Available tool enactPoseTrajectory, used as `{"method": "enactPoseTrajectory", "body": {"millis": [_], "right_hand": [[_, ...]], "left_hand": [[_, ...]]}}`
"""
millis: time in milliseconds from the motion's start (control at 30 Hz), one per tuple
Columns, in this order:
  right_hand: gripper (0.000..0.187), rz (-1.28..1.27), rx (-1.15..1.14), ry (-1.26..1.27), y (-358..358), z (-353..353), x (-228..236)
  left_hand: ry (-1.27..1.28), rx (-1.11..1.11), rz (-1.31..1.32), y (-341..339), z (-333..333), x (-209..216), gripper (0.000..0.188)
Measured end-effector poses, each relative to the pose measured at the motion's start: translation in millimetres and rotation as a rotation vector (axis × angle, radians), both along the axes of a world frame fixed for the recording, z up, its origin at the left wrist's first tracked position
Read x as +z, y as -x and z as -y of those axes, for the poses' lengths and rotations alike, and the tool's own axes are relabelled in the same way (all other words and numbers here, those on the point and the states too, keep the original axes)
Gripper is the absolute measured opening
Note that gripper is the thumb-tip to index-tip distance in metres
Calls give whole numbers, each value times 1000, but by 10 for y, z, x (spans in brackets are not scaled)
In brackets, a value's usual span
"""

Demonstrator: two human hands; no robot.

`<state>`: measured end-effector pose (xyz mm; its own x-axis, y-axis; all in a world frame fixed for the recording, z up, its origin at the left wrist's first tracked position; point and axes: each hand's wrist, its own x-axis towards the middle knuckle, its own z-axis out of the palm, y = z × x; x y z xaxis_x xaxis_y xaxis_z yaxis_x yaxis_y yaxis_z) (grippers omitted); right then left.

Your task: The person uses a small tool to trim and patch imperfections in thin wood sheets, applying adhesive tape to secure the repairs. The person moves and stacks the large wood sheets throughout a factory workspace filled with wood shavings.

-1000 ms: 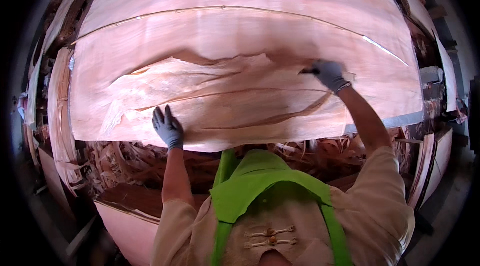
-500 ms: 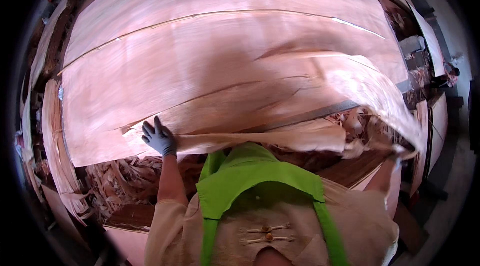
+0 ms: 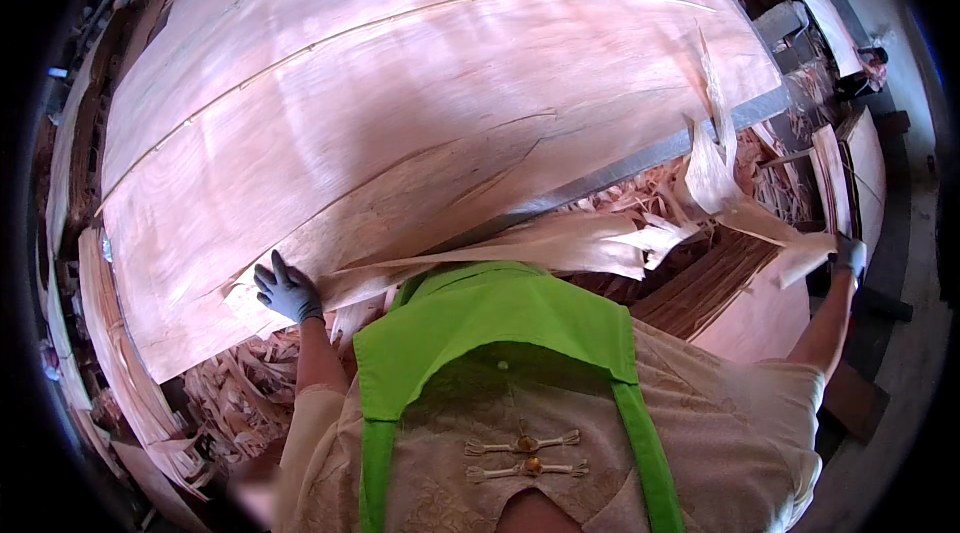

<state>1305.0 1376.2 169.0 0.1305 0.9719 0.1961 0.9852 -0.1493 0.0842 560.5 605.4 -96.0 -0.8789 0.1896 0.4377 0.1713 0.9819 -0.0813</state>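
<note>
A broad stack of thin pinkish wood veneer sheets (image 3: 440,63) fills the middle of the view. My left hand (image 3: 288,295), in a grey glove, lies on the near left part of the top sheet with its fingers spread. Out to the far right, my gloved right hand (image 3: 850,255) is closed on a torn strip of veneer (image 3: 760,221), which trails back over the scraps. Another loose veneer piece (image 3: 570,241) lies along the near edge, against my green apron (image 3: 500,313).
Shredded veneer scraps (image 3: 240,388) heap below the near edge of the stack. A grey metal edge (image 3: 590,178) runs under the sheets. Stacked veneer (image 3: 710,278) lies at near right, and upright veneer pieces (image 3: 110,323) stand at the left.
My right hand has moved outward and up with the veneer, which has torn from the top sheet into a strip. My left hand stays pressed on the sheet.
</note>
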Motion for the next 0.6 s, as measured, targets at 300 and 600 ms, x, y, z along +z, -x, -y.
{"method": "enactPoseTrajectory", "body": {"millis": [300,600], "right_hand": [[58,-516,1085,364,3606,2831,-1471],[74,-36,1150,483,4477,3631,-2648]], "left_hand": [[-10,-16,-4,29,-12,-164,44],[-45,93,155,17,124,-222,44]]}}
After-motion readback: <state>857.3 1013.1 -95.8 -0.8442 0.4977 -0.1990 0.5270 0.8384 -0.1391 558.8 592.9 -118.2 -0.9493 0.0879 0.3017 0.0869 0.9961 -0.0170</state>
